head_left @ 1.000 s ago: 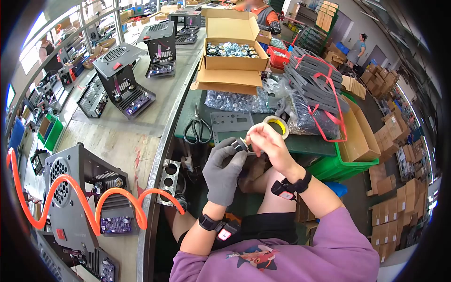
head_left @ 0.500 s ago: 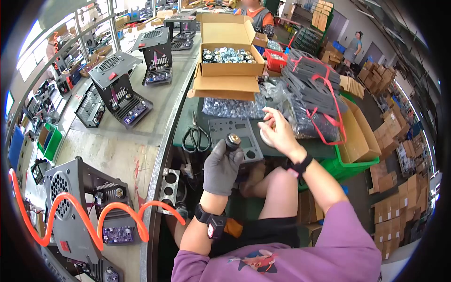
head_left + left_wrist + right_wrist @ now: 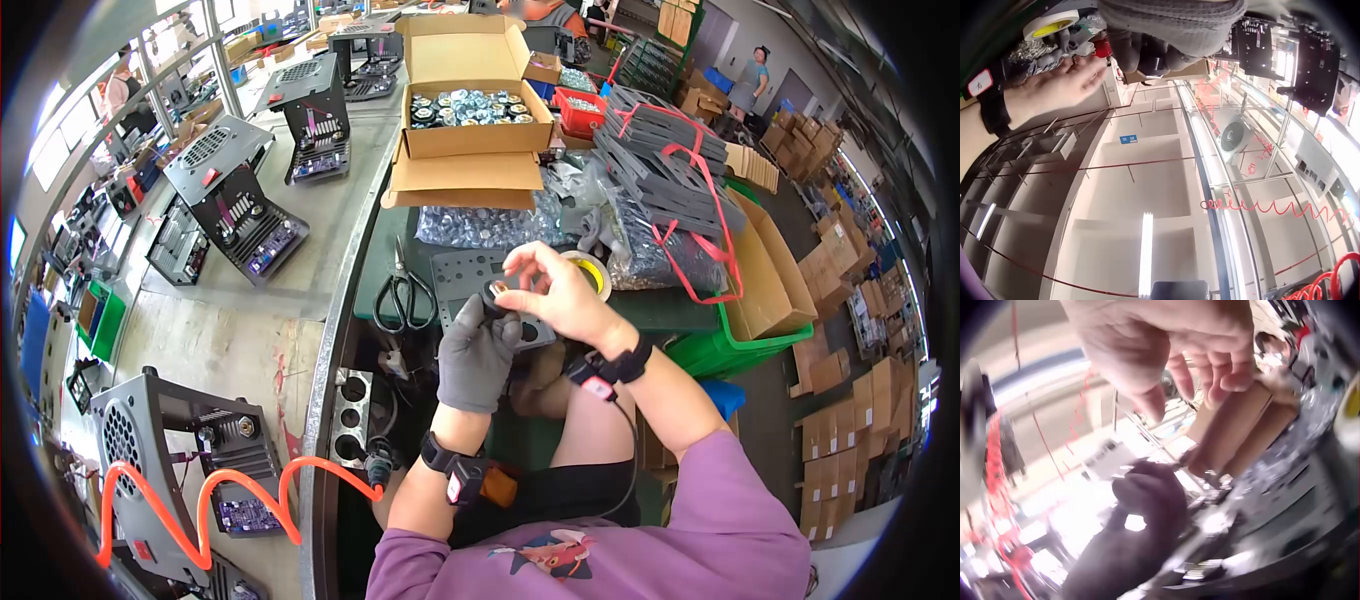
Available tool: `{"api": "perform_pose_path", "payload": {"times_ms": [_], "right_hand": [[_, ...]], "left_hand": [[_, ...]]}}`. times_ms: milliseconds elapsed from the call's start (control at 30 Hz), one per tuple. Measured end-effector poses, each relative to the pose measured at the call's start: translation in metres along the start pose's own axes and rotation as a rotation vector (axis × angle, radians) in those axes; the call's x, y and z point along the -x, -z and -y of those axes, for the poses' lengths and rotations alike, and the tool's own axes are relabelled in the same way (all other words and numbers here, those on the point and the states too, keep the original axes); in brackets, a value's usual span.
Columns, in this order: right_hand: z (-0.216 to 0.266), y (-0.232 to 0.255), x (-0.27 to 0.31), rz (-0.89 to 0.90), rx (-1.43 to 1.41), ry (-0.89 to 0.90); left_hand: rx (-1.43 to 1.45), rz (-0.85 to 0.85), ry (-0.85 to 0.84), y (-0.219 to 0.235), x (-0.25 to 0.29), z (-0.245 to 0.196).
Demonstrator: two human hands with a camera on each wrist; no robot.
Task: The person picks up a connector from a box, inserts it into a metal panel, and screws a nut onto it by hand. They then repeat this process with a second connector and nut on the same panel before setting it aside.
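Note:
My left hand (image 3: 470, 362), in a grey glove, grips a small black round part (image 3: 491, 291) with a metal centre, its top facing up. In the left wrist view the black part (image 3: 1154, 62) shows between the gloved fingers. Bare, my right hand (image 3: 566, 300) is right beside it, the thumb close to the part's top in the head view. Loosely bent fingers of that right hand (image 3: 1172, 337) hold nothing in the right wrist view. Behind the hands, a grey metal panel with holes (image 3: 455, 268) lies on the green table (image 3: 372, 262), partly hidden.
Scissors (image 3: 404, 302) and a yellow tape roll (image 3: 602, 283) flank the panel. Behind stands an open cardboard box (image 3: 480, 140) of similar round parts, near strapped grey strips (image 3: 665, 150). Several black device frames (image 3: 240, 190) occupy the left bench; an orange coiled hose (image 3: 205, 510) crosses it.
My right hand left the black part, moved away to the right, then came back beside it. The left hand keeps its grip; the part has turned from lying sideways to facing up.

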State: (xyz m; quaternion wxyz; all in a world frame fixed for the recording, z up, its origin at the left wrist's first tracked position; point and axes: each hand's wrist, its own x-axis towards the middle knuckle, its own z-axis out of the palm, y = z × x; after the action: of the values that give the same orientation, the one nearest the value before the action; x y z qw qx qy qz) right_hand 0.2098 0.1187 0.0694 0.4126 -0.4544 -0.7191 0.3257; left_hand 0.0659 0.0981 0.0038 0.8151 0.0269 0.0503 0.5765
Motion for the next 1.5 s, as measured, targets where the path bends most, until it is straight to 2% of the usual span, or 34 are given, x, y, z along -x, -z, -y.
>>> {"api": "perform_pose_path", "payload": {"times_ms": [33,67,100,133,167,200,233,267,300,400,433,500,567,633,700,767,800,833,900,967,1000,1033,1100,1133,1200,1300,1367,1467,1500], "right_hand": [[-0.015,0.007,-0.002,0.012,0.003,-0.027],[-0.043,0.017,-0.002,-0.113,0.214,0.046],[-0.056,0.025,0.000,-0.158,0.145,-0.110],[-0.046,0.019,0.003,-0.152,0.103,-0.083],[-0.027,0.013,0.006,-0.139,0.063,-0.065],[0.002,0.007,0.008,-0.038,0.095,-0.015],[0.010,0.001,0.009,0.036,0.029,-0.025],[0.003,0.001,0.008,0.043,-0.057,-0.060],[-0.004,0.002,0.007,0.050,-0.143,-0.092],[-0.008,0.003,0.012,0.061,-0.174,-0.113],[-0.006,0.002,0.014,0.065,-0.175,-0.119],[0.002,0.001,0.016,0.051,-0.025,0.002],[0.006,0.001,0.020,0.057,0.034,-0.013],[0.005,0.002,0.025,0.063,0.091,-0.030],[-0.001,0.008,0.030,0.037,-0.218,-0.184],[0.001,0.018,0.033,-0.027,-0.217,-0.286],[-0.015,0.018,0.037,-0.041,-0.155,-0.268],[-0.030,0.016,0.041,-0.057,-0.092,-0.248],[-0.027,0.009,0.053,0.045,0.201,-0.255],[-0.033,0.000,0.066,0.102,0.309,-0.105],[-0.035,-0.004,0.072,0.081,0.292,-0.085],[-0.036,-0.008,0.079,0.058,0.275,-0.065],[-0.028,-0.012,0.089,0.013,0.263,-0.036],[-0.023,-0.012,0.093,-0.017,0.252,-0.072],[-0.015,-0.013,0.100,-0.057,0.210,-0.153],[-0.015,-0.016,0.109,-0.131,0.173,-0.134],[-0.022,-0.017,0.114,-0.165,0.123,-0.149],[-0.026,-0.007,0.115,-0.145,0.202,-0.145],[-0.027,-0.004,0.114,-0.148,0.205,-0.147]], "left_hand": [[-0.003,-0.002,0.001,0.004,0.002,-0.001],[-0.123,0.029,-0.082,0.010,0.002,-0.003],[-0.242,0.062,-0.166,0.012,-0.001,-0.006],[-0.082,0.055,-0.031,0.008,0.000,-0.012],[-0.070,0.048,-0.035,0.004,-0.001,-0.009],[-0.087,0.056,-0.025,0.001,0.000,-0.004],[-0.110,0.070,-0.013,0.000,0.000,0.000],[-0.084,0.142,-0.010,0.007,-0.002,0.004],[-0.087,0.145,-0.006,0.011,-0.002,0.003],[-0.007,0.217,0.034,0.016,0.000,0.002],[-0.069,0.204,0.010,0.017,0.002,0.004],[-0.130,0.188,-0.011,0.012,0.005,0.007],[-0.042,0.046,0.035,0.004,0.010,0.009],[-0.094,0.041,0.030,0.007,0.015,0.013],[-0.148,0.032,0.028,0.011,0.023,0.018],[-0.178,-0.019,0.024,0.016,0.040,0.027],[-0.218,-0.123,0.103,0.017,0.049,0.032],[-0.131,-0.182,0.133,0.044,0.049,0.045],[-0.087,-0.238,0.175,0.072,0.044,0.053],[-0.243,-0.130,0.048,0.109,0.018,0.066],[-0.177,-0.015,0.021,0.112,0.009,0.066],[-0.283,0.066,0.041,0.130,-0.002,0.066],[-0.580,0.187,0.034,0.128,-0.018,0.066],[-0.575,0.192,0.034,0.123,-0.015,0.066],[-0.268,0.253,0.139,0.116,-0.004,0.067],[-0.184,0.202,0.126,0.133,-0.001,0.078],[-0.222,0.202,0.095,0.132,0.003,0.083],[-0.633,0.251,-0.008,0.114,0.014,0.076],[-0.631,0.254,-0.006,0.105,0.017,0.069]]}}
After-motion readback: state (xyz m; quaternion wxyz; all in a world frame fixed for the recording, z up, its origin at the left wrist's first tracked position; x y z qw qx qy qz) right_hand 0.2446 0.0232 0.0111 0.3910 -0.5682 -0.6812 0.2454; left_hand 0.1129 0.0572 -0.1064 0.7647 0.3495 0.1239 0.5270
